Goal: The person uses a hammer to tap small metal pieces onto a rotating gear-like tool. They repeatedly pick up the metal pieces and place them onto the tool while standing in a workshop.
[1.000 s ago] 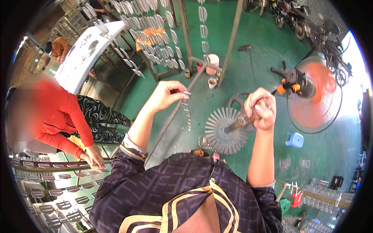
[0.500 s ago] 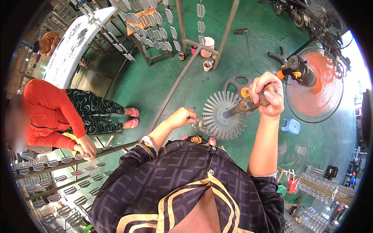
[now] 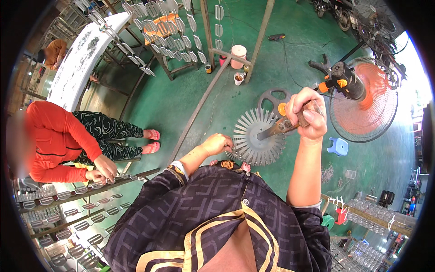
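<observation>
Clamping its fingers (image 3: pixel 294 109) round a brown handle (image 3: pixel 313 107), the right hand (image 3: pixel 314 126) sits at two o'clock from the spoked metal wheel (image 3: pixel 247 136); what the left hand (image 3: pixel 217 144) grips at the wheel's nine-o'clock rim is unclear. Steadying the handle probably helps.

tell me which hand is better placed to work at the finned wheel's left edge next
Probably the left hand: it is right beside that edge of the finned metal wheel, while the right hand grips the bar.
</observation>
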{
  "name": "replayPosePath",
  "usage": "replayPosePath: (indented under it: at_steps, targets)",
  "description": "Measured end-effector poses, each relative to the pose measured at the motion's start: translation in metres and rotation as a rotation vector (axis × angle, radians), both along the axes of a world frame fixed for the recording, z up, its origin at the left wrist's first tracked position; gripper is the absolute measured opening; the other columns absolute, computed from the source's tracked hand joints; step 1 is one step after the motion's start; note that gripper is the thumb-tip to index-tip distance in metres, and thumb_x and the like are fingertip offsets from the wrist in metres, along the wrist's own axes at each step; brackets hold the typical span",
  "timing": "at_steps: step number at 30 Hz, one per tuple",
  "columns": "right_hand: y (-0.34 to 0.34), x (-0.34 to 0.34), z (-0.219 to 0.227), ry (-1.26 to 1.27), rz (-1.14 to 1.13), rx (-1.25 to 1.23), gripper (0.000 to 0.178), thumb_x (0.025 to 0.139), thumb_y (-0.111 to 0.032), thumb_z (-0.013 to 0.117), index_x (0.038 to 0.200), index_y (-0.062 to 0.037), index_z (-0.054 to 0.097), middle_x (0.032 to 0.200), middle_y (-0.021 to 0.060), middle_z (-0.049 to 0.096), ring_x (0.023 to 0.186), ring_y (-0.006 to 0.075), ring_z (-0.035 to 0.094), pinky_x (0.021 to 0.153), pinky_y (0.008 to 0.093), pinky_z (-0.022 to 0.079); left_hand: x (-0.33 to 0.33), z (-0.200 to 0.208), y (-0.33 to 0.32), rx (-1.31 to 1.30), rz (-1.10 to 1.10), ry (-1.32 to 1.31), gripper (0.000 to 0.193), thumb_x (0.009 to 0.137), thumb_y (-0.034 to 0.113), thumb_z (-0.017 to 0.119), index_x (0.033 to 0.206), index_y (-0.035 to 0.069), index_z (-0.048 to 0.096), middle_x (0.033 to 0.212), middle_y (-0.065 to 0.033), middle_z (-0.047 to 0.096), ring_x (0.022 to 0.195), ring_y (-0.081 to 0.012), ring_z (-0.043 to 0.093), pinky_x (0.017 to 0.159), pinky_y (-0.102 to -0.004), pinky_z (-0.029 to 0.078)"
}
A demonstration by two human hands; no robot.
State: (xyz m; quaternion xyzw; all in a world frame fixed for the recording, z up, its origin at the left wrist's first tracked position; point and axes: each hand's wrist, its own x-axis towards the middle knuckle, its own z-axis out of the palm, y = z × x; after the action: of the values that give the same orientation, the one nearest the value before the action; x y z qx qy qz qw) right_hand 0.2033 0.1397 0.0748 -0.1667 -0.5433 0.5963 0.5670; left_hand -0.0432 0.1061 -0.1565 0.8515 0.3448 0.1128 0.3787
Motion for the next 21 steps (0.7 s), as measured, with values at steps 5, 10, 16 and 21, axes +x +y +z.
replayPosePath:
  at_steps: [5,10,16,21]
  targets:
    - [-0.002,0.001,0.0,0.003,0.0,0.013,0.022,0.066,-0.017,0.058,0.071,0.0023,0.049,0.06,0.0093,0.05,0.047,0.0122,0.046,0.043,0.0231,0.034,0.002,-0.001,-0.005,0.05,0.01,-0.005,0.015,0.069,0.02,0.069,0.081,0.009,0.066,0.082,-0.0063,0.063,0.077,-0.0273,0.061,0.065,-0.0363,0.049]
    - [-0.004,0.003,-0.003,0.018,-0.024,0.0,0.023,0.065,-0.017,0.059,0.071,0.0033,0.049,0.06,0.0092,0.05,0.047,0.0122,0.047,0.043,0.0235,0.036,-0.003,0.008,0.002,0.058,0.031,0.076,0.018,0.069,0.018,0.069,0.085,0.008,0.067,0.087,-0.0075,0.065,0.078,-0.0266,0.062,0.067,-0.0374,0.049]
    - [-0.009,0.003,-0.009,0.041,0.024,-0.021,0.022,0.068,-0.014,0.063,0.073,0.0044,0.052,0.063,0.009,0.053,0.048,0.0129,0.051,0.044,0.0231,0.038,-0.031,0.137,0.09,0.327,0.419,0.076,0.018,0.071,0.01,0.066,0.088,0.004,0.066,0.081,-0.0114,0.066,0.077,-0.0265,0.063,0.07,-0.0345,0.05]
    - [-0.017,-0.002,-0.008,0.052,0.024,-0.05,0.013,0.066,-0.005,0.059,0.072,0.0042,0.052,0.064,0.0084,0.052,0.05,0.0134,0.05,0.046,0.0241,0.04,0.004,0.332,0.155,0.879,0.637,-0.442,0.015,0.075,0.014,0.065,0.085,0.002,0.065,0.073,-0.0114,0.064,0.069,-0.0182,0.064,0.064,-0.0293,0.049]
